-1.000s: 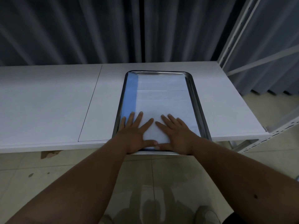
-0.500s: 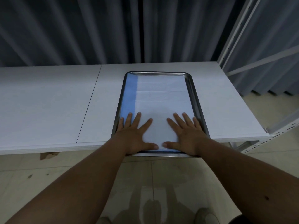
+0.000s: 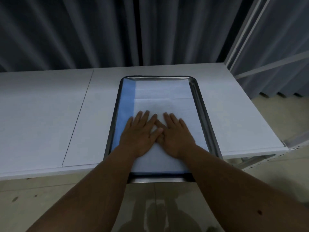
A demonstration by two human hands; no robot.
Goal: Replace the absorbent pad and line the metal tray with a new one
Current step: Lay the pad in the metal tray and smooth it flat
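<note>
A rectangular metal tray (image 3: pixel 198 96) lies on the white table, its near end sticking out over the table's front edge. Inside it lies a white absorbent pad (image 3: pixel 163 94) with a blue border along the left and near sides. My left hand (image 3: pixel 139 133) and my right hand (image 3: pixel 176 133) press flat on the middle of the pad, side by side, fingers straight and spread. Their thumbs and forefingers touch or overlap between them.
The white table (image 3: pixel 41 114) stretches left of the tray, with a seam running front to back. A white metal rack frame (image 3: pixel 240 36) stands at the right. Dark curtains hang behind. Tiled floor lies below the table's front edge.
Both hands have slid from the pad's near end toward its middle and come together; half a second ago they were spread apart near the tray's near corners.
</note>
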